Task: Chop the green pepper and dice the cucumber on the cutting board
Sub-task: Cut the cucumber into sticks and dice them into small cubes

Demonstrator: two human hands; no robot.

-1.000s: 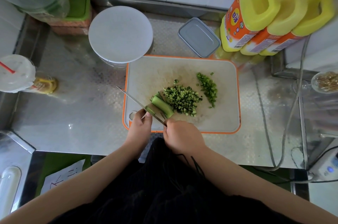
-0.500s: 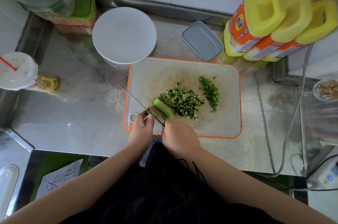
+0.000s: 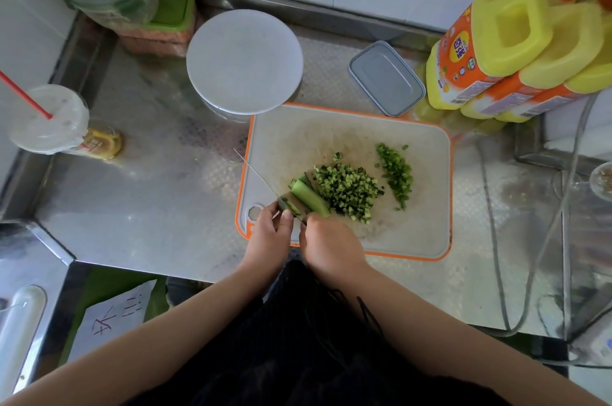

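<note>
Shiny metal counter (image 3: 149, 206) carries the cutting board (image 3: 414, 223). Near its front left corner, left hand (image 3: 270, 238) pinches cucumber (image 3: 309, 197); right hand (image 3: 331, 248) grips the knife (image 3: 255, 175).

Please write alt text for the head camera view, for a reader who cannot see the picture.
A person's right hand holds a knife over cucumber strips that the left hand steadies on an orange-rimmed cutting board. Beside the strips lie diced cucumber and chopped green pepper.
</note>
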